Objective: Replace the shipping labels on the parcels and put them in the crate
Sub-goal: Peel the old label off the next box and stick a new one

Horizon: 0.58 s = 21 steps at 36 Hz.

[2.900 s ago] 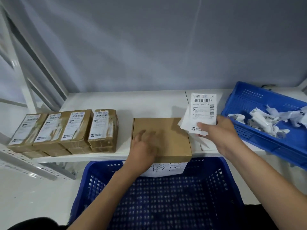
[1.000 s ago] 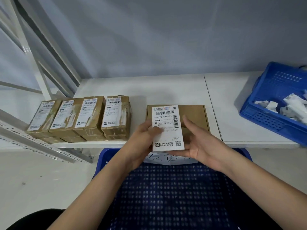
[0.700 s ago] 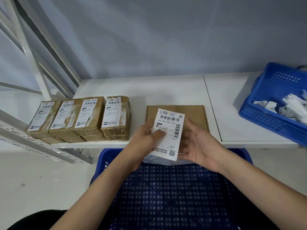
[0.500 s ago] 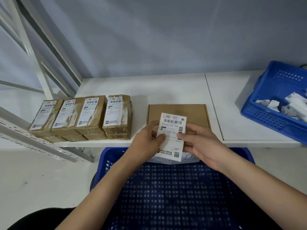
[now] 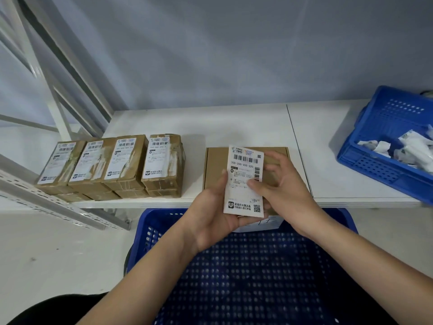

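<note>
Now both hands (image 5: 236, 202) hold label (image 5: 244, 181) over bare parcel (image 5: 214, 167).

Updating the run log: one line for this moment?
step: peeling label | both hands hold shipping label | plain parcel unlabelled | crate empty

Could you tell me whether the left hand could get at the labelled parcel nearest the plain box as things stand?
Probably yes, but not at once: the left hand grips the label. The nearest labelled parcel stands just to its left on the shelf, with nothing between them.
</note>
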Each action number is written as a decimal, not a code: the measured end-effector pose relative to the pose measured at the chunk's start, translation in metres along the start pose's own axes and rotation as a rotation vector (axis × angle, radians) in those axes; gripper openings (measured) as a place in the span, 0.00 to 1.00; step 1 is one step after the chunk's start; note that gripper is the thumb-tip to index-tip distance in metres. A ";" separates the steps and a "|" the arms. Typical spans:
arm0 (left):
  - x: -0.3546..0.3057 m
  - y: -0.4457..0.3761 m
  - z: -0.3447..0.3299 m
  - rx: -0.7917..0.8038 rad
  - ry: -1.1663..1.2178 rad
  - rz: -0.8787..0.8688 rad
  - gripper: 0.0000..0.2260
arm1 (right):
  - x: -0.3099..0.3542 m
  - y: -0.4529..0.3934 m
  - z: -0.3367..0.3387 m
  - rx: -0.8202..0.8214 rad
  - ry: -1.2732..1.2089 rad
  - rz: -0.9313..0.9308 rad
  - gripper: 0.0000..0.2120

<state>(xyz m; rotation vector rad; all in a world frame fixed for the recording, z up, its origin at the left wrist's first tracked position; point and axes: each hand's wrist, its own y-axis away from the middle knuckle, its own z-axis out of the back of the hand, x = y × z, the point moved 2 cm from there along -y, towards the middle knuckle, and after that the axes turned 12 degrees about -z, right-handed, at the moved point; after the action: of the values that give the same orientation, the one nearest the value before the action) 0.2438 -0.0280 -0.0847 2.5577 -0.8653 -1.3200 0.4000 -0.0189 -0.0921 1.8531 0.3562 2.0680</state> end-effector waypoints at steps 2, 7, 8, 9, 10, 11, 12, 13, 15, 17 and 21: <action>0.000 0.000 0.001 -0.004 0.019 -0.002 0.26 | 0.003 0.005 0.002 -0.100 0.210 0.106 0.36; -0.002 -0.001 0.004 -0.046 0.045 -0.006 0.27 | 0.014 0.017 0.001 -0.146 0.523 0.335 0.44; -0.003 0.000 0.004 -0.043 0.049 -0.007 0.26 | 0.014 0.019 -0.001 -0.089 0.554 0.358 0.40; -0.003 0.001 0.003 -0.038 0.055 -0.011 0.26 | 0.014 0.021 -0.003 -0.034 0.584 0.374 0.36; -0.004 0.001 0.003 -0.034 0.064 -0.015 0.26 | 0.012 0.023 -0.006 0.019 0.610 0.376 0.35; -0.004 0.001 0.004 -0.034 0.073 -0.018 0.25 | 0.010 0.024 -0.008 0.067 0.632 0.367 0.34; -0.003 0.000 0.005 -0.034 0.084 -0.016 0.24 | 0.008 0.026 -0.011 0.105 0.647 0.357 0.35; -0.003 0.000 0.006 -0.033 0.090 -0.015 0.24 | 0.006 0.026 -0.013 0.128 0.650 0.351 0.35; -0.003 0.000 0.007 -0.034 0.087 -0.016 0.23 | 0.006 0.027 -0.014 0.143 0.619 0.330 0.36; -0.003 0.000 0.007 -0.038 0.076 -0.020 0.23 | 0.006 0.026 -0.012 0.146 0.579 0.304 0.36; -0.003 0.001 0.006 -0.047 0.036 -0.018 0.23 | 0.007 0.025 -0.010 0.145 0.565 0.303 0.34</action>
<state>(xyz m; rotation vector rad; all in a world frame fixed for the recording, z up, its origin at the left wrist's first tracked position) 0.2370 -0.0264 -0.0859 2.5503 -0.7972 -1.2796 0.3878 -0.0384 -0.0766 1.4274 0.3859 2.8367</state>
